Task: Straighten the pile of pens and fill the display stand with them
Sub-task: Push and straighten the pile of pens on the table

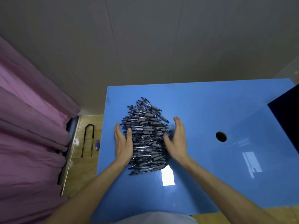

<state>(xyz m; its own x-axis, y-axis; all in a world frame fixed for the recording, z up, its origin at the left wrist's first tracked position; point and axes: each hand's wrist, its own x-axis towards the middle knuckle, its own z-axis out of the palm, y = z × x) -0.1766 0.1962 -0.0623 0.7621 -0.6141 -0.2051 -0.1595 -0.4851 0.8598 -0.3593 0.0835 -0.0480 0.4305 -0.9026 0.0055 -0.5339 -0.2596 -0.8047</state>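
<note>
A pile of grey and black pens (146, 135) lies on the blue table (210, 167), most of them lying crosswise, a few at the far end slanted. My left hand (123, 143) is flat against the pile's left side, fingers spread. On the pile's right side is my right hand (177, 139), open and slightly blurred, palm facing the pens. Neither hand holds a pen. A dark object (286, 117) sits at the table's right edge, cut off by the frame; I cannot tell whether it is the display stand.
A round hole (221, 136) is in the table to the right of the pile. On the wooden floor at the left lie a black U-shaped bar (88, 139) and a small blue and grey object (97, 145). A pink curtain (29, 126) hangs at far left.
</note>
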